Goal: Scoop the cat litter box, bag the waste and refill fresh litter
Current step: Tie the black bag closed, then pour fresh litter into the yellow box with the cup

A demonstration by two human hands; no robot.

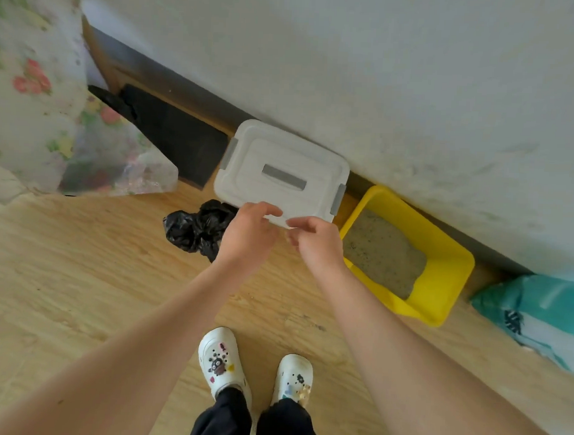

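Head view: a person stands on a wooden floor point(82, 259) facing a wall point(381, 74), both bare arms stretched forward.

The left hand point(249, 235) and right hand point(317, 241) sit close together, in line with the near edge of a white lidded bin point(280, 171). The left fingers point(269, 210) and right fingers point(300, 222) are curled, tips towards each other. Whether they grip the lid or anything else cannot be told.

The bin stands against the wall, lid on, grey latches at both ends. A yellow litter box point(453, 265) lies just to its right, also along the wall. It holds grey-tan litter point(382, 253). A crumpled black bag point(194, 230) lies on the floor just left of the left hand, near the bin's corner. A teal bag point(543, 307) lies at the far right, apart from the litter box. White clogs point(222, 358) show below the arms.
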